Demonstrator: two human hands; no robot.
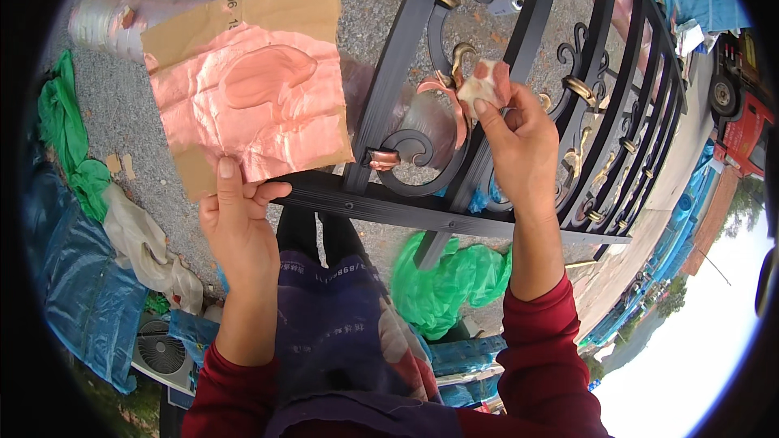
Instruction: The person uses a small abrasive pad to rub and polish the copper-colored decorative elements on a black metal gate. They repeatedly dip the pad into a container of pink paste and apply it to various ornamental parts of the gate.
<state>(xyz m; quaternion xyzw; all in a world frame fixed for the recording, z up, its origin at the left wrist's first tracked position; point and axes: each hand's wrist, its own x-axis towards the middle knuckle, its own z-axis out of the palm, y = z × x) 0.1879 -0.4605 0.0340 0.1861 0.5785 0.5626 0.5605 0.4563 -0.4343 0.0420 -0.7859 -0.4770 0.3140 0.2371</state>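
Railing (pixel 422 211) of black iron lies across the person's lap, its scrolls partly coated copper. Right hand (pixel 519 142) pinches a paint-stained sponge (pixel 484 81) against a scroll above the railing's lower bar. Left hand (pixel 239 219) grips a cardboard sheet (pixel 251 85) smeared with copper paint, left of the railing. Green plastic bag (pixel 446 276) sits beneath the railing.

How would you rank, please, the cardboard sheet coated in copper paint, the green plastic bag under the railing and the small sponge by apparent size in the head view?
1. cardboard sheet, held by the left hand
2. green plastic bag, though it lies farther away
3. small sponge, pinched by the right hand
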